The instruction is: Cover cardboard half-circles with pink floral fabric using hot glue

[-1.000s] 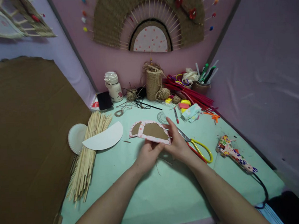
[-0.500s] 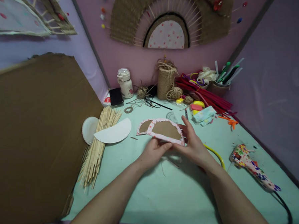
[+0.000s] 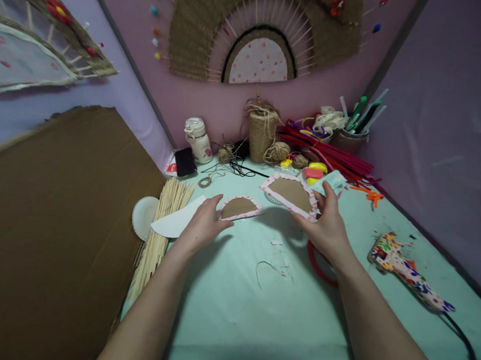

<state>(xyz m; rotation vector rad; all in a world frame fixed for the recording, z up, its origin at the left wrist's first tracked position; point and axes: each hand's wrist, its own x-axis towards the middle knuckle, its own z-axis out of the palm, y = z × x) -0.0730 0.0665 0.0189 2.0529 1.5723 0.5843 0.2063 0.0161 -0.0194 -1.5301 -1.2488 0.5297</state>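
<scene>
My right hand (image 3: 329, 221) grips a half-round piece of cardboard (image 3: 292, 193) by its right end, holding it tilted above the table. Pink-and-white patterned fabric wraps its rim, leaving brown cardboard bare in the middle. A second, similar half-round cardboard piece (image 3: 238, 207) sits to its left, low at the table. Around that piece's left end are the thumb and fingers of my left hand (image 3: 202, 222). Behind the left hand a white paper half-circle (image 3: 174, 222) lies across a bundle of thin wooden sticks (image 3: 153, 249). Under my right hand shows a red scissor-like loop (image 3: 321, 270).
A decorated glue gun (image 3: 410, 273) with a black cord lies at right. Jute twine (image 3: 262, 133), a white bottle (image 3: 199, 142), red pipe cleaners (image 3: 331, 153) and a pen cup (image 3: 351, 139) line the back. A large cardboard sheet (image 3: 66, 243) stands at left.
My hands have moved apart. The left let go of the right-hand piece and went left to the other half-round piece. My right hand carried its piece right and tilted it.
</scene>
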